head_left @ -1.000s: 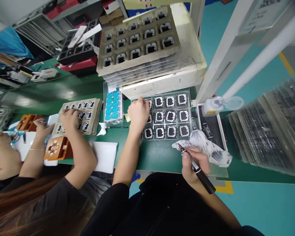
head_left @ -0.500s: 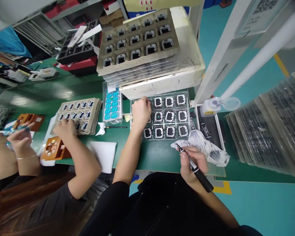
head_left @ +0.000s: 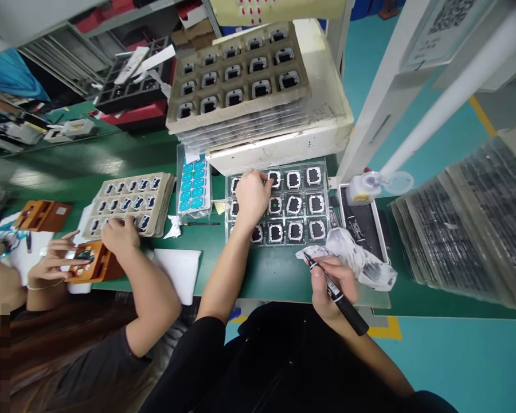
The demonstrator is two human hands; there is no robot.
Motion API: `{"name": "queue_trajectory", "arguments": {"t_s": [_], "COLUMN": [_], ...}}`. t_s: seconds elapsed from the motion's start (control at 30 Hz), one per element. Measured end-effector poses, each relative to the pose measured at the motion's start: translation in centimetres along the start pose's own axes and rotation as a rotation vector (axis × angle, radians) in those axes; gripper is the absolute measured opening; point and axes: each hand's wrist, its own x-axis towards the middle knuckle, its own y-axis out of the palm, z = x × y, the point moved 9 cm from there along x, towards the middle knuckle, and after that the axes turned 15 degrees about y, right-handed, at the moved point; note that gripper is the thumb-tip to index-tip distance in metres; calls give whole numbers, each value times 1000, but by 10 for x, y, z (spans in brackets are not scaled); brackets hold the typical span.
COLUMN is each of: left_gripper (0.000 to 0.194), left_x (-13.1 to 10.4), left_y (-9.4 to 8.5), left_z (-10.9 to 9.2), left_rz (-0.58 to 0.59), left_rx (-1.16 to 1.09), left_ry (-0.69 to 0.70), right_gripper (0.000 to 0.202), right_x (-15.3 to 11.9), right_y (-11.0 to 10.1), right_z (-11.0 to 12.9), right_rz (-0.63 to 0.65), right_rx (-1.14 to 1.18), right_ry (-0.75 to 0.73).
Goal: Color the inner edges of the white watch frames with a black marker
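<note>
My left hand (head_left: 253, 196) reaches over a clear plastic tray (head_left: 264, 242) that holds rows of square black parts with pale frames. Its fingers are curled together beside a square part (head_left: 274, 180) in the far row; what they pinch, if anything, is hidden. In my right hand (head_left: 333, 284) is a black marker pen (head_left: 336, 295), uncapped, its tip pointing away from me over the table's near side. A crumpled, stained white cloth (head_left: 361, 261) lies just behind that hand.
A tall stack of moulded trays (head_left: 236, 115) stands on a white foam box (head_left: 279, 146) at the back. At right are a bottle (head_left: 363, 188) and more stacked trays (head_left: 464, 223). On the left, a co-worker's hands handle an orange fixture (head_left: 95, 265) and another tray (head_left: 163, 212).
My left hand has shifted right along the far row, to beside another square part. The marker stays in my right hand. The co-worker's hand has come down onto the orange fixture.
</note>
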Motion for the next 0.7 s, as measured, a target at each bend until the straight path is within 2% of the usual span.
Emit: {"name": "queue_trajectory", "arguments": {"t_s": [0.07,0.13,0.2,0.3,0.43,0.53,0.7], "left_gripper": [14,16,23,39,55,46,47], "left_x": [-3,-14,-32,-70,-129,-166,-195], "left_y": [-10,-27,-42,-47,-37,-16,10], "left_z": [5,11,18,23,15,4,-11], "left_rz": [-64,-184,-293,-351,-349,-299,-241], "left_rx": [-65,-181,-398,-767,-1020,-1197,-1316], "left_ry": [7,8,-15,-119,-295,-454,-577], "right_gripper": [19,19,19,18,18,14,14], "right_x": [0,-1,-1,-2,1,6,10], "right_y": [0,0,0,0,2,2,5], "right_z": [0,0,-2,-3,2,10,18], "right_rz": [-2,2,8,9,49,45,79], "right_rx": [18,28,20,7,3,14,20], "right_ry": [-8,-6,6,25,12,-17,-49]}}
